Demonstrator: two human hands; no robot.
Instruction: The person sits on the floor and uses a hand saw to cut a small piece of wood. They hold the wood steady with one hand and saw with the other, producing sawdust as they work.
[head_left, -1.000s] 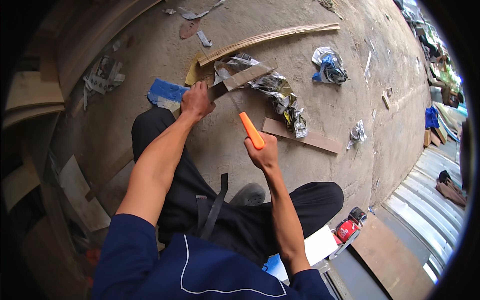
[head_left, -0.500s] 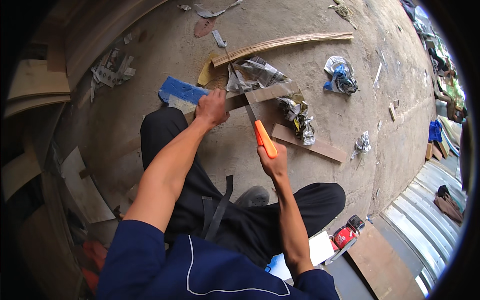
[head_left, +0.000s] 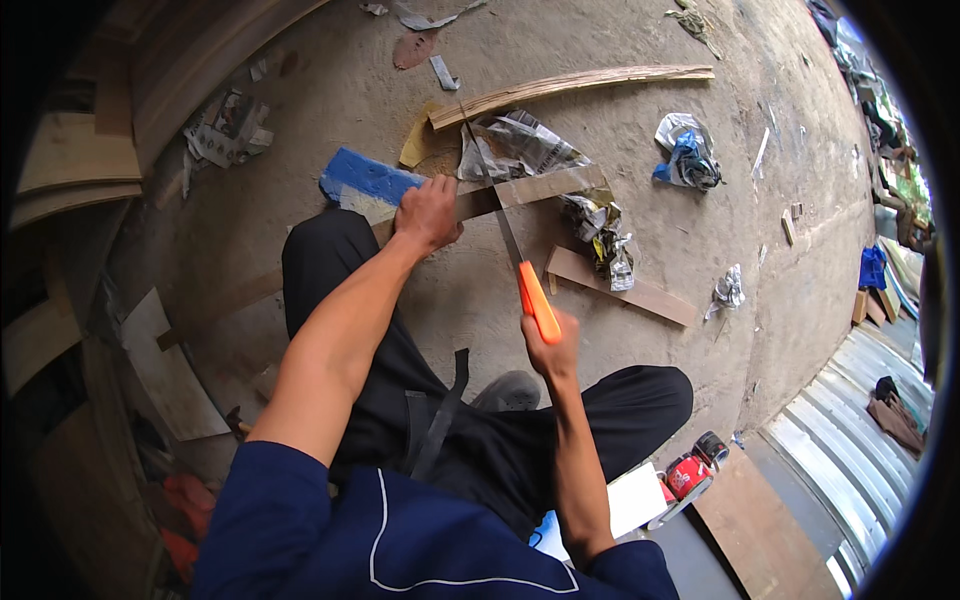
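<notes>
A narrow wooden board (head_left: 548,187) lies slantwise in front of me, its left end running beside my left knee. My left hand (head_left: 428,213) is closed over the board and presses on it, just left of the cut. In my right hand (head_left: 553,342) I grip the orange handle of a handsaw (head_left: 506,226). The saw's thin blade crosses the board and points away from me. Beside my left hand lies a blue-painted block (head_left: 370,180), partly bare of paint. Crumpled newspaper (head_left: 525,143) lies just beyond the board.
A long rough wood strip (head_left: 580,90) lies farther off. To the right are a short flat board (head_left: 625,287) and a wad of paper with blue (head_left: 688,152). A red and black tool (head_left: 690,475) sits by my right knee. Wooden panels (head_left: 75,160) stand at left.
My right hand has drawn the saw back toward me, so its handle sits lower and slightly right. My left hand keeps its place on the board.
</notes>
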